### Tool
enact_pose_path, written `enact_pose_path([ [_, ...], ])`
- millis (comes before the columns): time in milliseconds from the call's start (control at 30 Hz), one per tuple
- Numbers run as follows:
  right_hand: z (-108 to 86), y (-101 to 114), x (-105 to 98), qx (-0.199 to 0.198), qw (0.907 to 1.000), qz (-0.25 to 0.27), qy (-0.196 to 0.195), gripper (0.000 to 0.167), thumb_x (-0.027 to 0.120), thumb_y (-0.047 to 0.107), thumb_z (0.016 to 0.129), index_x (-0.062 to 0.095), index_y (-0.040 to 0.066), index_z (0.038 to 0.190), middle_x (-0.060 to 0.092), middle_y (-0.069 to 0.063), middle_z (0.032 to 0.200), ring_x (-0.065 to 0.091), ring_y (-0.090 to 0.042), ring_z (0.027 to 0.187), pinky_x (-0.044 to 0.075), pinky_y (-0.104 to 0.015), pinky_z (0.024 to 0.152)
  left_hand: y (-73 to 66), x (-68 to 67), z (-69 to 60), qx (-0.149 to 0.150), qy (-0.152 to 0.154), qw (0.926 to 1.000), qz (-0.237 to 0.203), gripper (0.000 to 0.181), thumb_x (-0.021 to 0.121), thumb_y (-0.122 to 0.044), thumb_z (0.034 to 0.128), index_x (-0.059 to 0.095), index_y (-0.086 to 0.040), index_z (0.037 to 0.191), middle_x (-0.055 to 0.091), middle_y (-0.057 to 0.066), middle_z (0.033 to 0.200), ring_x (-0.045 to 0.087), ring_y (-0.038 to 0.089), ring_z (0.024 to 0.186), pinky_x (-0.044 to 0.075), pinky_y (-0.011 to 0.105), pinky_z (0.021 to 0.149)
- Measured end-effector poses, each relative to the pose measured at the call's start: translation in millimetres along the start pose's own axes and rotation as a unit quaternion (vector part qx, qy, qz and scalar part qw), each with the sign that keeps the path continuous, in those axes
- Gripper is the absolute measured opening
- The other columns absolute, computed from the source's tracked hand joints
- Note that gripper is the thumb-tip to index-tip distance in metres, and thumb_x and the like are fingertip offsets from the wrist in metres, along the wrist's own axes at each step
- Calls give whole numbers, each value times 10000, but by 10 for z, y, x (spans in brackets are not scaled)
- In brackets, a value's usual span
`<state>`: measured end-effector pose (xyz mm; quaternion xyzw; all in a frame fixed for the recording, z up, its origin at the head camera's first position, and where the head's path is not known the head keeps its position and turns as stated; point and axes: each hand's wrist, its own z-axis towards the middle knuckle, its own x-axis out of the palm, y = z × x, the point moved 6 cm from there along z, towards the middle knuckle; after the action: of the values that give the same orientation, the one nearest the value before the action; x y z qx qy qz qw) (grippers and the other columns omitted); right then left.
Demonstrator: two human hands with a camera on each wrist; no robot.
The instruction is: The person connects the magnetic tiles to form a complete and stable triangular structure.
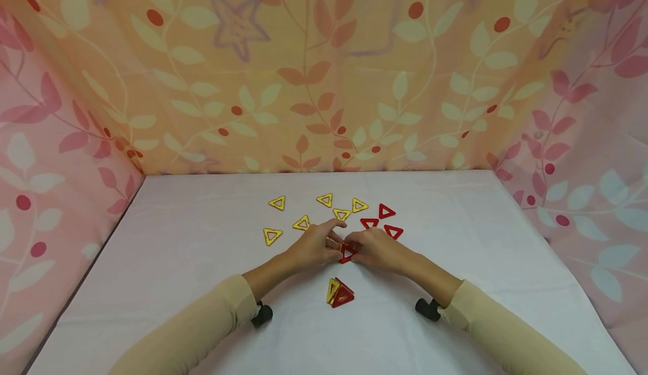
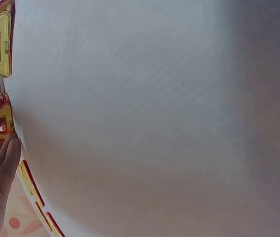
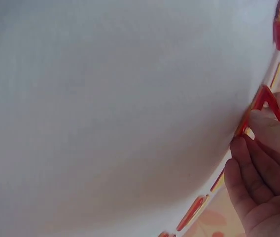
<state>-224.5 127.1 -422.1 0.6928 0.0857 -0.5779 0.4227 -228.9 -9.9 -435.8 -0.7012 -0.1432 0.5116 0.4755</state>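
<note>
Over the middle of the table, both hands work on a small joined group of triangular magnetic tiles. The right hand pinches a red triangular tile between thumb and fingers. From the other side the left hand holds the group; in the left wrist view its thumb lies over a yellow triangular tile, with fingers behind. Fingers hide part of the joined edges. Nearer the person stands a small pyramid of red and yellow tiles, touched by neither hand.
Loose yellow triangular tiles lie flat beyond and left of the hands. Several red triangular tiles lie beyond the right hand. White cloth covers the table, and patterned fabric walls stand at its back and sides.
</note>
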Motion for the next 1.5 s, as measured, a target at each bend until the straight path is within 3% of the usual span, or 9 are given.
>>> enact_pose_path([
  [133,-47,-113,-89,175,9998,52,-16,324,762,91,868,695,38,1182,723,-45,1085,663,-161,955,551,-344,858,8,7,6,-26,-1,10000,7,641,791,-12,827,495,-89,1390,728,51,1068,703,123,944,560,251,808],
  [367,-147,-437,-323,394,9981,32,-462,295,747,36,853,704,20,1144,722,-62,1014,642,-201,871,554,-364,796,-3,4,-11,-85,6,9999,-55,630,787,-7,829,500,-83,1385,721,48,1057,699,133,942,563,266,813],
  [633,-338,-804,-465,1005,9937,-3,-506,420,770,60,837,662,21,1241,701,-114,1153,630,-297,1089,488,-516,956,-5,14,-31,-28,-23,10000,-30,615,782,-18,839,501,-80,1383,717,54,1074,698,138,950,560,255,814],
  [800,-420,-932,-468,965,9944,37,-440,427,722,-35,830,648,-9,1249,692,-125,1175,627,-299,1095,498,-501,935,2,11,-35,-33,-25,10000,-9,612,783,-25,840,504,-84,1381,715,50,1068,696,144,952,560,265,821],
  [933,-436,-968,-457,836,9953,69,-480,418,676,-107,835,644,-30,1244,692,-131,1185,638,-290,1082,519,-468,901,8,10,-30,-50,-8,10000,-10,608,786,-33,840,508,-88,1378,716,44,1056,693,139,949,561,268,822],
  [1500,-346,-846,-395,537,9972,-42,-524,396,709,-102,831,653,-42,1219,709,-115,1134,653,-264,1038,536,-438,886,-19,-14,-20,18,-17,10000,58,616,783,-34,843,503,-84,1389,719,30,1033,692,119,935,555,251,822],
])
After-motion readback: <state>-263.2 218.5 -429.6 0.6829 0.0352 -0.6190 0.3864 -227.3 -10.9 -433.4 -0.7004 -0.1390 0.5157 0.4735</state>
